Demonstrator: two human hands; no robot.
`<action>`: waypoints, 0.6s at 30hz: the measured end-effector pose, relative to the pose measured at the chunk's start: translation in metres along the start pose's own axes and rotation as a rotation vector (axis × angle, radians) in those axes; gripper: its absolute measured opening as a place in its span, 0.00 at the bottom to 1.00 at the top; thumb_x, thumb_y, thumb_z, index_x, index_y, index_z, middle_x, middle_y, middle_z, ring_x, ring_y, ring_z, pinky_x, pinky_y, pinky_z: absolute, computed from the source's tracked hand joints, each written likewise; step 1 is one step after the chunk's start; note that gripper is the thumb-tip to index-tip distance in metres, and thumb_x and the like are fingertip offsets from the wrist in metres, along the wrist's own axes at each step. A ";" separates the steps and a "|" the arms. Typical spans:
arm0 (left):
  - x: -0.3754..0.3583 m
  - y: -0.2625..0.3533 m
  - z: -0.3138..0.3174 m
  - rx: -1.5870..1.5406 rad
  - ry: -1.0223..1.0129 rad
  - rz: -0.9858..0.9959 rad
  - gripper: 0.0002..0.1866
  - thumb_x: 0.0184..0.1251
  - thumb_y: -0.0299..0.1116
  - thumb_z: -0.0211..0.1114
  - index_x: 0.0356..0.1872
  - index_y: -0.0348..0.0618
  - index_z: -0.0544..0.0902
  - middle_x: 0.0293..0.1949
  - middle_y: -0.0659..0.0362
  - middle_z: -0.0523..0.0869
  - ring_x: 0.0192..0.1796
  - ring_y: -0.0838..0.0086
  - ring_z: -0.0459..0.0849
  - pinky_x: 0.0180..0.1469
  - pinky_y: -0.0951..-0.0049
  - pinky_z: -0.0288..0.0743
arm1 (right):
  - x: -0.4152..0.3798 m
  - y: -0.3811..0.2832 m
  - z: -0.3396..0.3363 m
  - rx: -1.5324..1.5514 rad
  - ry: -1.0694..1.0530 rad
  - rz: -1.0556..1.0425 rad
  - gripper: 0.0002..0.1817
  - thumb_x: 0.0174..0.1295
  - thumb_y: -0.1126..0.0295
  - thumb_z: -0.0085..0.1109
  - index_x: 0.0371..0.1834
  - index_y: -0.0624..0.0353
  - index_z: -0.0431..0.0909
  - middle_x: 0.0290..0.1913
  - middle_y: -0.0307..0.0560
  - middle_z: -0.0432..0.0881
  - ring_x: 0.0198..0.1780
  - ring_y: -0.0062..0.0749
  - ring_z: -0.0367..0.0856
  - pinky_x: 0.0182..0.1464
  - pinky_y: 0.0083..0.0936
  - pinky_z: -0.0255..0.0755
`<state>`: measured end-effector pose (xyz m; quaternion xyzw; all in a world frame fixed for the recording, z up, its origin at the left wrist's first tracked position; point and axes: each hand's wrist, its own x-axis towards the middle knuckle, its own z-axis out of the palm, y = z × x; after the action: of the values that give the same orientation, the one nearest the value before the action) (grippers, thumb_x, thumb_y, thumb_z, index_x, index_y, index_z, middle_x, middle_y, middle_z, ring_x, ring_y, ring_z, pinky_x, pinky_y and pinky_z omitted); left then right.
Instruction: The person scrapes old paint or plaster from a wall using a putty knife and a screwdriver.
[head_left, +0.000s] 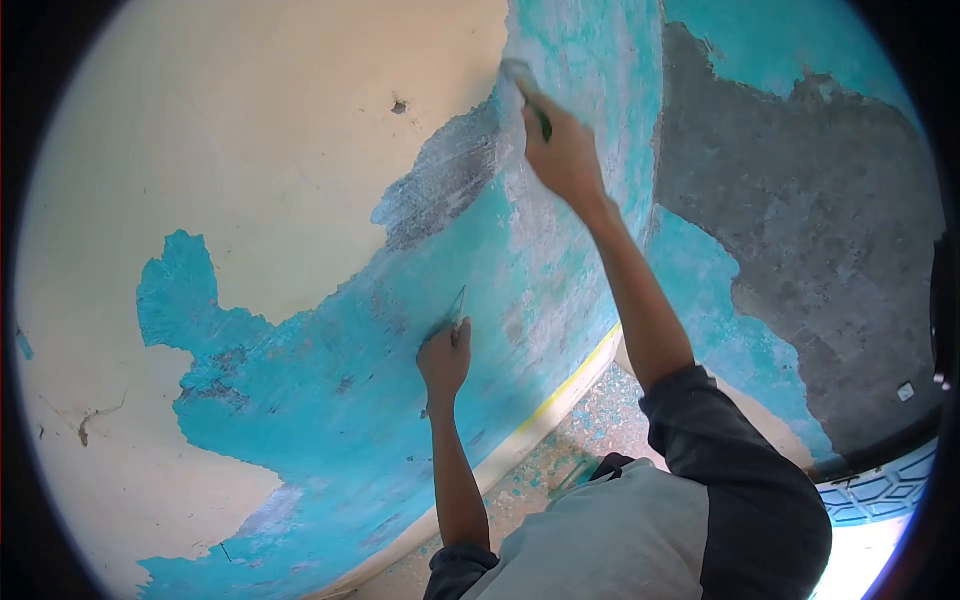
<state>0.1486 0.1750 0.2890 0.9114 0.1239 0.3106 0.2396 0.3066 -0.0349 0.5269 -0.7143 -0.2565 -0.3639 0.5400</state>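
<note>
My right hand is closed around the handle of a scraper. The scraper's blurred head lies at the border between the cream paint and the scraped turquoise wall. Lower down, my left hand grips a second, thin pointed tool, its tip pointing up in front of the turquoise surface. A grey bare patch shows on the wall to the left of my right hand.
On the right, another wall has a large dark grey patch with turquoise around it. Paint flakes litter the floor below the wall. A yellow line runs along the wall's foot. A blue patterned surface shows at lower right.
</note>
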 end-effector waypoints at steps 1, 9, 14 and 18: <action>-0.001 -0.001 0.000 0.012 0.012 0.007 0.27 0.76 0.50 0.65 0.19 0.41 0.80 0.16 0.49 0.78 0.19 0.51 0.79 0.27 0.52 0.70 | -0.018 -0.001 0.002 -0.001 -0.040 0.050 0.21 0.76 0.68 0.55 0.71 0.50 0.79 0.37 0.68 0.84 0.33 0.52 0.87 0.39 0.35 0.77; 0.001 -0.001 -0.002 -0.008 -0.009 -0.019 0.27 0.75 0.51 0.64 0.20 0.40 0.80 0.16 0.49 0.78 0.21 0.50 0.80 0.28 0.52 0.70 | -0.016 -0.006 -0.008 -0.001 -0.103 0.056 0.23 0.76 0.73 0.56 0.73 0.51 0.77 0.33 0.69 0.81 0.24 0.45 0.77 0.35 0.33 0.75; 0.000 0.001 -0.001 -0.010 -0.004 -0.020 0.27 0.76 0.51 0.64 0.20 0.39 0.80 0.16 0.49 0.78 0.21 0.50 0.80 0.28 0.52 0.70 | -0.054 0.008 0.011 0.027 -0.084 0.058 0.23 0.76 0.73 0.56 0.73 0.51 0.77 0.30 0.68 0.80 0.23 0.47 0.76 0.34 0.34 0.74; 0.000 -0.003 0.000 -0.001 -0.020 -0.026 0.28 0.76 0.51 0.65 0.19 0.39 0.79 0.16 0.49 0.78 0.20 0.51 0.79 0.27 0.53 0.69 | -0.023 0.011 0.009 0.026 -0.028 -0.026 0.24 0.76 0.73 0.56 0.74 0.51 0.77 0.33 0.69 0.81 0.24 0.49 0.76 0.33 0.34 0.74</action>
<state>0.1487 0.1773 0.2875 0.9127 0.1330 0.2986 0.2452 0.3027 -0.0287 0.5006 -0.7088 -0.2780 -0.3577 0.5407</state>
